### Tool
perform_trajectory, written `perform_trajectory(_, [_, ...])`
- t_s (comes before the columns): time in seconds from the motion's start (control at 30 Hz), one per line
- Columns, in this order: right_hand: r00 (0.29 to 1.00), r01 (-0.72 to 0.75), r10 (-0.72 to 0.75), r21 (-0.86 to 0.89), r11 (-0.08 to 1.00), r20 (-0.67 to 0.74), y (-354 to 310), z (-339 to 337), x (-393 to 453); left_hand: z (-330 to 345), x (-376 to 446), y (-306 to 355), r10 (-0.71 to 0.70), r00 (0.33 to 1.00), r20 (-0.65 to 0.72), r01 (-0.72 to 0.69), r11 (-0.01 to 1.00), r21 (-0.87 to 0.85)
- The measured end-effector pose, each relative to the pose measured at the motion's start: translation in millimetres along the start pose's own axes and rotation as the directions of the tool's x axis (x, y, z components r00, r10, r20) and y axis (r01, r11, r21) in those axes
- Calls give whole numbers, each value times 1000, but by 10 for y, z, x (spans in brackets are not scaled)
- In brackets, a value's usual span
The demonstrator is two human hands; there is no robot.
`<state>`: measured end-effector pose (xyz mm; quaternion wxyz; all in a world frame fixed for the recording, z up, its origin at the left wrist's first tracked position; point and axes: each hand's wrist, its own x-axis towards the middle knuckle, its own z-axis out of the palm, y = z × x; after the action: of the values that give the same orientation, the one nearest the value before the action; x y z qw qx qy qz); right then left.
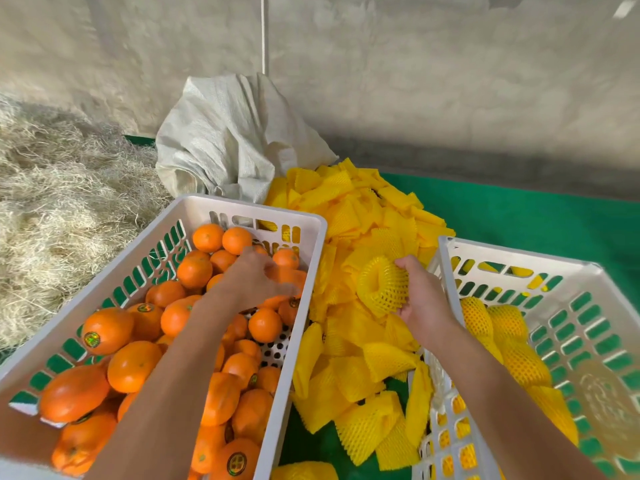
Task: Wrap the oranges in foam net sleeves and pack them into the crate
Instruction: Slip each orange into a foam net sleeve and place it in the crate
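Green felt floor [519, 216], left hand [258, 277] curled over glossy oranges [131, 365], right hand [420, 299] pinching yellow mesh sleeve [381, 289]

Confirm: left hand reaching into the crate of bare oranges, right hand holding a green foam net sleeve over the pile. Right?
Not quite: the foam net sleeve in the right hand is yellow, not green; green is the mat beneath. The head view shows it. The rest holds: the left hand reaches into the crate of bare oranges.

Crumpled white woven sack [225, 133] slumped against a pale wall [415, 81], pile of dry straw [59, 188] off to its left, green mat [536, 216] covering the floor, thin white cord [264, 32] hanging down.
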<state>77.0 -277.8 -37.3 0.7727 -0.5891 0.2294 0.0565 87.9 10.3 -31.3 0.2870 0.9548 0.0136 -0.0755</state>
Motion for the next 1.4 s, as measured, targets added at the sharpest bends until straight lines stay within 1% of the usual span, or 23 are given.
perform_trajectory(0.07, [1000,17,-18,-47,999,-19,12,7,-1,24,19,51,51,967,-249,-73,994,-78])
perform_trajectory(0.13, [999,42,-44,-86,995,-22,17,18,-14,67,-34,255,80,893,-444,-187,961,-203])
perform_trajectory(0.17, [998,66,-67,-92,994,-8,19,25,-20,112,-64,370,85,866,-492,-251,926,-281])
perform_trajectory(0.2, [996,90,-90,-89,992,10,25,26,-30,149,-110,477,79,868,-490,-300,870,-391])
perform_trajectory(0.27, [992,128,-126,-73,989,28,19,43,-67,246,-214,701,66,923,-378,-304,727,-616])
perform_trajectory(0.3, [989,143,-142,-64,988,28,13,55,-92,323,-256,782,64,940,-335,-287,681,-674])
perform_trajectory(0.4, [980,198,-198,-22,980,29,-1,51,-145,541,-341,933,85,949,-302,-288,621,-729])
perform_trajectory(0.47, [970,231,-228,-24,973,85,-16,57,-182,605,-360,958,115,959,-260,-279,549,-788])
perform_trajectory(0.5, [962,251,-242,-54,967,127,-23,72,-206,626,-361,954,139,957,-253,-288,535,-794])
perform_trajectory(0.57, [952,268,-243,-122,956,185,-20,99,-234,655,-369,947,177,954,-243,-300,592,-748])
perform_trajectory(0.63, [936,299,-255,-167,939,243,-1,100,-241,660,-375,978,175,971,-160,-233,573,-786])
perform_trajectory(0.7, [855,495,-380,-333,803,354,26,75,-268,600,-422,1040,196,980,-43,-136,490,-861])
perform_trajectory(0.73, [781,612,-446,-391,688,438,46,60,-276,593,-419,1050,184,983,15,-63,409,-910])
perform_trajectory(0.77, [714,693,-485,-410,593,504,67,59,-291,589,-423,1055,188,981,40,-34,373,-927])
perform_trajectory(0.83, [656,753,-512,-441,488,555,88,92,-332,629,-433,1018,242,970,27,-75,402,-913])
perform_trajectory(0.87, [658,752,-507,-444,488,557,90,109,-348,626,-441,1004,259,966,26,-82,398,-914])
perform_trajectory(0.9, [679,729,-488,-422,539,549,74,120,-363,628,-419,996,242,970,35,-52,344,-937])
perform_trajectory(0.97, [728,634,-453,-253,731,514,-2,139,-430,616,-368,1015,166,983,72,43,173,-984])
perform_trajectory(1.0, [749,592,-469,-155,791,468,-40,136,-451,600,-344,1035,122,987,102,91,90,-992])
perform_trajectory(1.1, [804,572,-542,-68,817,245,-134,65,-429,626,-287,1050,85,985,150,157,-85,-984])
perform_trajectory(1.17, [834,541,-516,-112,833,195,-131,21,-369,625,-295,1051,85,984,156,164,-89,-983])
perform_trajectory(1.23, [846,524,-479,-198,828,235,-107,35,-347,625,-300,1046,98,985,140,144,-44,-989])
perform_trajectory(1.4, [786,600,-516,-219,769,341,-13,96,-354,609,-325,1021,133,986,99,92,54,-994])
